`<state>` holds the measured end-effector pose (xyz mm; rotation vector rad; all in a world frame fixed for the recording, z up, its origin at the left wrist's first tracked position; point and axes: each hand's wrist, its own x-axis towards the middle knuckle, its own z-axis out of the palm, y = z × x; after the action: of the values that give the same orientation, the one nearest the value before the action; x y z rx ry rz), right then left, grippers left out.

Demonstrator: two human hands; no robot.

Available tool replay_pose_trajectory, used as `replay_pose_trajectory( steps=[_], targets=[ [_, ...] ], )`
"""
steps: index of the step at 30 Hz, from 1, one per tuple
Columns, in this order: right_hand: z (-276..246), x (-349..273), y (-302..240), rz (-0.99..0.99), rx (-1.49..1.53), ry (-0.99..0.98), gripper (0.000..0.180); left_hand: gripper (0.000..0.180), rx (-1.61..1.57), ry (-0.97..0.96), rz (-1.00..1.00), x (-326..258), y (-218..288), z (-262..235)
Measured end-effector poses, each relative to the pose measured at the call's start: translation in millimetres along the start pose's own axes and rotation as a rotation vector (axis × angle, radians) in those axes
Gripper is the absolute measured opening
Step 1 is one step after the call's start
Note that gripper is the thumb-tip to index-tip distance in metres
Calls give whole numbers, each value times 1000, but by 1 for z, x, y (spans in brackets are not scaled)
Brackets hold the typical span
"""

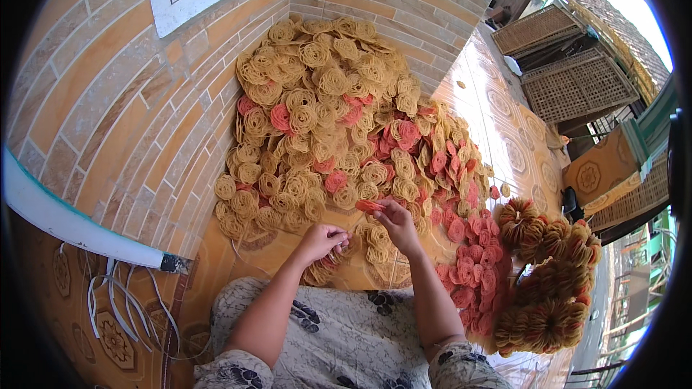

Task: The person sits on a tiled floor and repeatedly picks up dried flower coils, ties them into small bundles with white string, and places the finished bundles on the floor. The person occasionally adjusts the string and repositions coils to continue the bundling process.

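Observation:
My right hand [398, 225] pinches a red disc [369, 206] of coiled, noodle-like strands, like a raw cracker, seen nearly edge-on. To its left and slightly lower, my left hand [321, 243] is closed with thumb and fingers together; what it grips is too small to make out. A big heap of tan coiled discs [317, 119] with red ones mixed in rises in front of both hands. A small stack of tan discs [377, 243] lies between my hands and my lap. Many red discs [476, 263] spread beside my right forearm.
Thick rings of tan and red discs [540, 324], bunched side by side, lie at the right. Brick-patterned tile walls [144, 101] enclose the heap. White strips [119, 302] hang at the lower left. Woven bamboo panels [577, 86] stand beyond the patterned tile floor [515, 148].

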<state>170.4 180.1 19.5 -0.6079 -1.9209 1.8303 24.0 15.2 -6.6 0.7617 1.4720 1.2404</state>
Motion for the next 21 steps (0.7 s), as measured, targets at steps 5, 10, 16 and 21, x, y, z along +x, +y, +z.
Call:
replay_pose_trajectory(
  steps=[5, 10, 16, 21],
  targets=[
    [-5, 0, -11, 149, 117, -114, 33, 20, 31, 83, 47, 2, -2, 1],
    [-12, 8, 8, 155, -897, 294, 39, 19, 39, 198, 98, 7, -11, 0],
    [-28, 17, 37, 89, -812, 411, 28, 20, 59, 79, 70, 6, -13, 4],
    [-31, 17, 28, 94, -100, 304, 17, 21, 92, 50, 63, 3, -6, 3]
  ],
)
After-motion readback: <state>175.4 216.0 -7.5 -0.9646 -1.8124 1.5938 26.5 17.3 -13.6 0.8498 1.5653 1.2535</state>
